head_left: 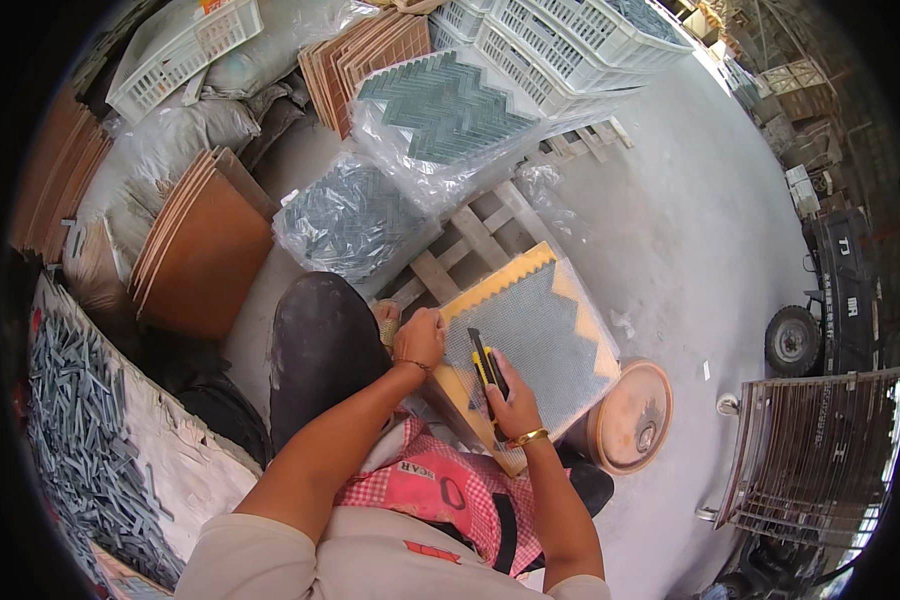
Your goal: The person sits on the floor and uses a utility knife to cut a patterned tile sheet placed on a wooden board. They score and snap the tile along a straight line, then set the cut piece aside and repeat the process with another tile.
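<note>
In front of me lies a grey mesh-backed tile sheet [545, 330] with zigzag edges, on a yellow-orange board [598, 352] over a plastic-wrapped stack. My right hand [516, 402] is closed around a yellow and black utility knife [484, 368]. Its tip points away from me over the mesh. At the board's left edge is my left hand [420, 340], its fingers curled together by the sheet's corner. Whatever those fingers may pinch is too small to make out.
A round orange-brown drum [632, 415] stands right of the stack. Beyond are wrapped green herringbone tiles [440, 105], a wooden pallet [480, 235] and white crates [540, 50]. Loose tile strips [80, 430] heap at left, near brown boards [195, 240]. A wheeled cart [820, 400] is far right.
</note>
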`<state>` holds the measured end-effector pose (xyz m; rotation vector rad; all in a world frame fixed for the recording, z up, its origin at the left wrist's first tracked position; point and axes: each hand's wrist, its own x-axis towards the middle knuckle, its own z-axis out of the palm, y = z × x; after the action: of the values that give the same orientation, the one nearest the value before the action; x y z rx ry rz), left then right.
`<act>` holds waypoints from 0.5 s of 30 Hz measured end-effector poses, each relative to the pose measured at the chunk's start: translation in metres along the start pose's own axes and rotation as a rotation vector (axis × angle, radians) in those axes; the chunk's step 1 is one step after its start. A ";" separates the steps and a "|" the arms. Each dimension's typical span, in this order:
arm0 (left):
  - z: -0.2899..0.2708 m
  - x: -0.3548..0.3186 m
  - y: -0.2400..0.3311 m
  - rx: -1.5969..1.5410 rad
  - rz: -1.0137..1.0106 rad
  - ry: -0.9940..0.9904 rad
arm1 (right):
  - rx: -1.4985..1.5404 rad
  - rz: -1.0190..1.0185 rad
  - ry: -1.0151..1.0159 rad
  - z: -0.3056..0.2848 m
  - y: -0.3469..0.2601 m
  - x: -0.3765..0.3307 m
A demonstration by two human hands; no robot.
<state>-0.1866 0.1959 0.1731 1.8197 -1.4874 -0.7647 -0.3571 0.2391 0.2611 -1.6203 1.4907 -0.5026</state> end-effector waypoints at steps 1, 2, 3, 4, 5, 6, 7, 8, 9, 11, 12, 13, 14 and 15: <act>-0.001 0.005 0.000 0.021 0.006 -0.001 | -0.022 0.012 0.006 0.000 -0.002 0.002; -0.001 0.007 0.001 0.043 0.012 -0.002 | -0.044 0.024 0.011 0.001 -0.003 0.005; 0.001 0.006 0.005 0.024 0.015 0.014 | -0.066 0.035 0.016 0.002 -0.003 0.007; 0.003 0.004 0.006 0.014 0.022 0.026 | -0.174 0.018 0.023 0.006 -0.001 0.011; 0.004 0.003 0.006 0.003 0.028 0.039 | -0.241 -0.032 0.031 0.008 0.000 0.013; 0.005 0.006 0.006 -0.013 0.013 0.016 | -0.309 -0.081 0.039 0.011 0.001 0.018; 0.004 0.008 0.003 -0.023 -0.013 -0.004 | -0.372 -0.133 0.036 0.015 -0.002 0.022; 0.002 0.008 0.000 -0.034 -0.038 -0.025 | -0.439 -0.136 0.025 0.019 -0.004 0.025; 0.002 0.007 -0.003 -0.029 -0.037 -0.017 | -0.487 -0.117 0.001 0.022 -0.006 0.028; 0.002 0.006 0.001 -0.025 -0.024 -0.007 | -0.587 -0.075 -0.037 0.025 -0.008 0.033; 0.001 0.007 0.002 -0.022 -0.033 -0.007 | -0.605 -0.076 -0.034 0.026 -0.009 0.035; 0.000 0.006 0.004 -0.020 -0.045 -0.009 | -0.623 -0.076 -0.034 0.028 -0.008 0.036; 0.000 0.005 0.004 -0.017 -0.057 -0.011 | -0.642 -0.075 -0.033 0.029 -0.008 0.037; 0.001 0.006 0.004 -0.018 -0.062 -0.008 | -0.659 -0.088 -0.035 0.029 -0.008 0.038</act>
<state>-0.1889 0.1897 0.1754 1.8583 -1.4306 -0.8140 -0.3220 0.2116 0.2414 -2.1870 1.6635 -0.0130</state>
